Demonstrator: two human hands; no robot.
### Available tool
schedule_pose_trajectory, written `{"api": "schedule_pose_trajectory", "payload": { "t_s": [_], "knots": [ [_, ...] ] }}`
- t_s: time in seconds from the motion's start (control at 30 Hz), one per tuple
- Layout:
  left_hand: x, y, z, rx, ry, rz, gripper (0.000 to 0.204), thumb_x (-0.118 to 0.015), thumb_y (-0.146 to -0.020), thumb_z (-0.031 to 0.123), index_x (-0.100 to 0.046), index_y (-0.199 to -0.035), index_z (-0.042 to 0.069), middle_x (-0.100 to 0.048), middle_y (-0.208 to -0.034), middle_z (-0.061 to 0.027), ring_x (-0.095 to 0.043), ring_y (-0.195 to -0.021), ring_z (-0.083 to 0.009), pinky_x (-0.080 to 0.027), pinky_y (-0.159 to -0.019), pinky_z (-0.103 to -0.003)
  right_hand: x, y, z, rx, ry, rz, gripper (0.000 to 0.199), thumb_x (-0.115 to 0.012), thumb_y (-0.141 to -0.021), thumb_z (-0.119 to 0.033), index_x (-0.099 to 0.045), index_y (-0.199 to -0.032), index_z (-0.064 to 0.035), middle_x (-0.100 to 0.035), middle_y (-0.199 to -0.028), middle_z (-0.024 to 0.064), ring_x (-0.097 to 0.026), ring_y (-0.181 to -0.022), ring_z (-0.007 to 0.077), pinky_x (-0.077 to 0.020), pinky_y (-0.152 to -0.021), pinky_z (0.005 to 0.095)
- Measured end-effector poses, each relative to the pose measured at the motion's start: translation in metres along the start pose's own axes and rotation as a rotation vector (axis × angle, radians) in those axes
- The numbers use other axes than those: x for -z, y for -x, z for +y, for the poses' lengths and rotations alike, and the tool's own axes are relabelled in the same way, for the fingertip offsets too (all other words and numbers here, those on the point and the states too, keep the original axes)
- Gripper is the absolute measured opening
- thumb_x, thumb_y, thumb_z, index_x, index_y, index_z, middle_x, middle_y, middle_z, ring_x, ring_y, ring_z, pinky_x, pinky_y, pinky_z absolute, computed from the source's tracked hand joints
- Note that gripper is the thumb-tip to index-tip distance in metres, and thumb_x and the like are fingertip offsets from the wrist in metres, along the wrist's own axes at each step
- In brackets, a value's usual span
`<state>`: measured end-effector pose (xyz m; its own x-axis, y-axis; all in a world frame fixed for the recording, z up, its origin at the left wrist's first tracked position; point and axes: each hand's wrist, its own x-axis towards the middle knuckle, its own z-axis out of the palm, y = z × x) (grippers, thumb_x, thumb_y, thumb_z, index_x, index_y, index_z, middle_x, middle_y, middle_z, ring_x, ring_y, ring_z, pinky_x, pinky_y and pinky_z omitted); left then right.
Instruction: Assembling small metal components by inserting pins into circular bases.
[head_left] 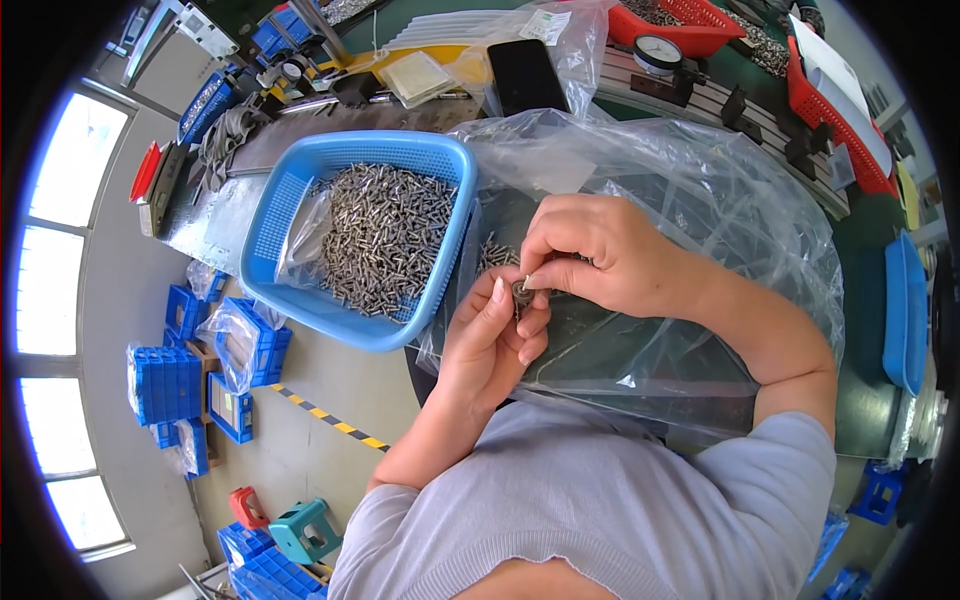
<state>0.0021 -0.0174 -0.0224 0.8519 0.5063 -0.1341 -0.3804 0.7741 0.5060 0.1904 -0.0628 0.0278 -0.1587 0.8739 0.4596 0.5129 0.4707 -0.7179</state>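
Observation:
My left hand [488,335] is closed, thumb and fingers around a small round dark metal part [522,294] with what looks like a hole in it. My right hand [600,252] comes in from the right and pinches at the top of that part. Anything between its fingertips is too small to make out. Just behind the hands lies a small heap of metal pins [494,252] on the clear plastic sheet, partly covered by my fingers. To the left stands a blue plastic basket [290,318] holding many similar pins [390,235] and a clear bag [305,240].
Clear plastic sheeting [720,210] covers the green tabletop. Behind it are a black phone [527,77], a metal rail with a dial gauge [657,54] and red baskets [690,30]. A blue tray [904,315] stands far right; blue crates [165,385] stack on the floor at left.

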Motion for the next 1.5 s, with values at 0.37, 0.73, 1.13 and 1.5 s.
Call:
{"api": "schedule_pose_trajectory", "payload": {
  "t_s": [0.37,0.73,1.13,1.5],
  "knots": [
    [0.004,0.001,-0.001,-0.020,-0.023,-0.040,0.024,-0.051,-0.096,0.027,-0.052,-0.107,0.006,-0.054,-0.091,-0.0066,-0.045,-0.069,-0.0106,-0.038,-0.053,-0.022,-0.008,0.004,0.001,0.205,0.164,0.009,0.014,-0.068,-0.075,-0.004,-0.064,-0.088,-0.0033,-0.060,-0.084,0.0086,-0.060,-0.074,0.0251,-0.0481,-0.063,0.0339],
    [-0.003,-0.001,0.001,0.018,-0.023,0.009,0.028,-0.056,-0.094,0.031,-0.053,-0.106,0.006,-0.055,-0.087,-0.0061,-0.044,-0.065,-0.0091,-0.037,-0.050,-0.020,-0.002,0.002,0.003,-0.135,-0.180,-0.096,0.019,-0.069,-0.078,-0.007,-0.068,-0.097,-0.0040,-0.059,-0.091,0.0063,-0.060,-0.081,0.0167,-0.0476,-0.069,0.0269],
    [-0.001,-0.001,-0.002,-0.017,-0.034,0.010,0.025,-0.056,-0.094,0.027,-0.053,-0.107,0.006,-0.056,-0.088,-0.0040,-0.048,-0.073,-0.0115,-0.039,-0.055,-0.024,0.001,0.001,-0.004,-0.126,-0.137,-0.076,0.014,-0.072,-0.074,-0.007,-0.060,-0.081,-0.0033,-0.057,-0.081,0.0061,-0.057,-0.073,0.0173,-0.0458,-0.064,0.0281],
    [0.003,0.000,0.000,-0.023,0.038,-0.042,0.021,-0.053,-0.095,0.021,-0.054,-0.110,0.005,-0.056,-0.099,-0.0104,-0.050,-0.077,-0.0131,-0.043,-0.059,-0.024,0.016,-0.007,0.018,-0.226,-0.032,0.002,0.010,-0.065,-0.083,-0.009,-0.067,-0.091,-0.0037,-0.061,-0.083,0.0047,-0.059,-0.073,0.0164,-0.0451,-0.066,0.0275]
  ]
}}
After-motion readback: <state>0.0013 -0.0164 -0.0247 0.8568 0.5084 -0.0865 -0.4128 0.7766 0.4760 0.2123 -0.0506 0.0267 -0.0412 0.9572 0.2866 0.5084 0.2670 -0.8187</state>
